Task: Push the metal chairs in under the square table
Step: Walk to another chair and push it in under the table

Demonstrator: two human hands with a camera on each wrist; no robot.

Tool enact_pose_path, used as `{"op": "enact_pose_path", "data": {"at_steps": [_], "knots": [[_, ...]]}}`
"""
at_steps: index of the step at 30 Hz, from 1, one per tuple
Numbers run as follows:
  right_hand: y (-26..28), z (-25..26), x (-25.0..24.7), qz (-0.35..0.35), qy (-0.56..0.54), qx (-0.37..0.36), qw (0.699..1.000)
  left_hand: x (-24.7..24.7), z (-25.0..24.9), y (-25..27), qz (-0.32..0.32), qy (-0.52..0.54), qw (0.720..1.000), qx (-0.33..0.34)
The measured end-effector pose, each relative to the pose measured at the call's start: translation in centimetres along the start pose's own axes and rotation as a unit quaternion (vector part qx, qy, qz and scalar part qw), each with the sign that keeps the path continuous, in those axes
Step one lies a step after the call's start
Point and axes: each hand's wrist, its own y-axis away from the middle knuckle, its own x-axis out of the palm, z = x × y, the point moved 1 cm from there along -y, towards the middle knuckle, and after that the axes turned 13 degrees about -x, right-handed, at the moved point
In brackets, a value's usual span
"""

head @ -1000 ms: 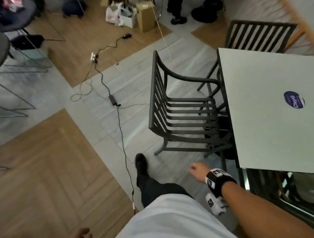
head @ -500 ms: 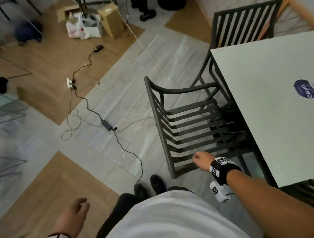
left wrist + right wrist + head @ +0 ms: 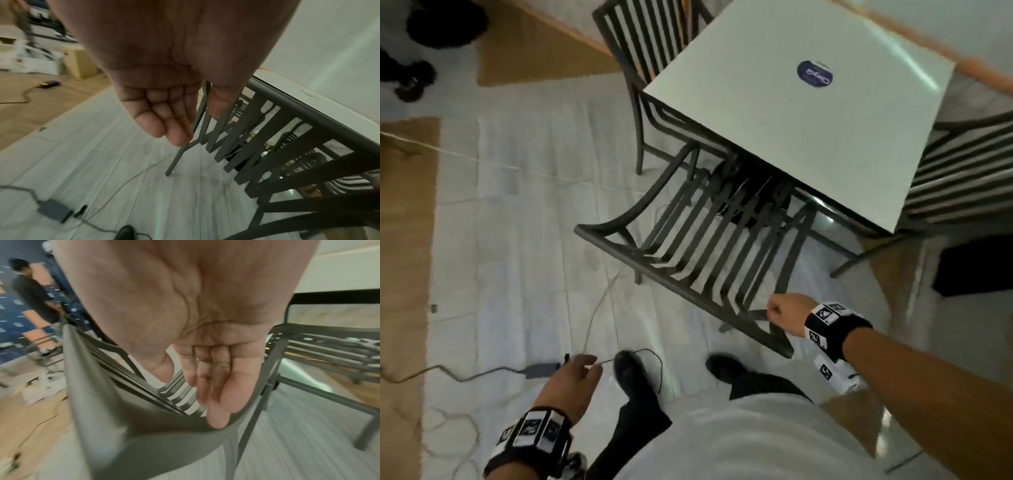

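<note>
A dark metal slatted chair (image 3: 654,270) stands with its seat partly under the white square table (image 3: 808,130) and its back toward me. My right hand (image 3: 782,313) is at the right end of the chair's back, where rail and armrest meet. In the right wrist view the fingers (image 3: 218,402) lie loosely extended with a fingertip against the curved rail (image 3: 86,378), not wrapped round it. My left hand (image 3: 578,375) hangs relaxed and holds nothing, left of the chair (image 3: 267,162).
A second chair (image 3: 647,51) stands at the table's far left side, and a third chair (image 3: 959,171) at its right. A power adapter (image 3: 541,370) and cables lie on the floor by my shoes (image 3: 633,373). A black mat (image 3: 976,267) lies at the right.
I have stepped round behind the chair, so its back now faces me. My right hand has moved up to the back's right corner. My left hand has risen into view.
</note>
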Motion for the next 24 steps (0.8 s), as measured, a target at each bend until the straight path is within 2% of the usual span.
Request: {"op": "enact_pose_path", "data": {"at_steps": [4,8,10,12,13,14,16,21,24], "knots": [[2.0,3.1,0.6,-0.051,-0.047,0.105,0.992,-6.1,-3.2,-5.8,0.017,0.000,0.998,0.064],[2.6,4.4,2.1,-0.102,-0.121,0.223,0.962,-11.2,-9.7,-8.6,-0.021,0.153,0.984,0.087],[2.7,4.8,3.3,-0.084,-0.181,0.272,0.941,-12.8,-12.9,-10.2,-0.030,0.173,0.976,0.129],[2.3,5.0,4.5,-0.065,-0.223,0.262,0.936,-13.5,-15.3,-11.0,-0.039,0.114,0.982,0.144],[2.4,5.2,4.8,-0.071,-0.240,0.281,0.927,-13.3,-16.1,-11.3,-0.049,0.075,0.985,0.146],[2.6,5.8,4.9,-0.101,-0.286,0.301,0.904,-13.1,-16.8,-11.1,-0.064,0.047,0.986,0.144],[2.7,6.3,5.1,-0.163,-0.320,0.316,0.878,-12.6,-17.5,-10.9,-0.094,0.019,0.986,0.139],[3.5,5.9,5.0,-0.210,-0.323,0.306,0.870,-12.2,-16.5,-11.5,-0.113,-0.018,0.982,0.150],[4.4,5.3,5.1,-0.205,-0.338,0.301,0.868,-12.6,-16.2,-11.7,-0.125,-0.068,0.976,0.165]]}}
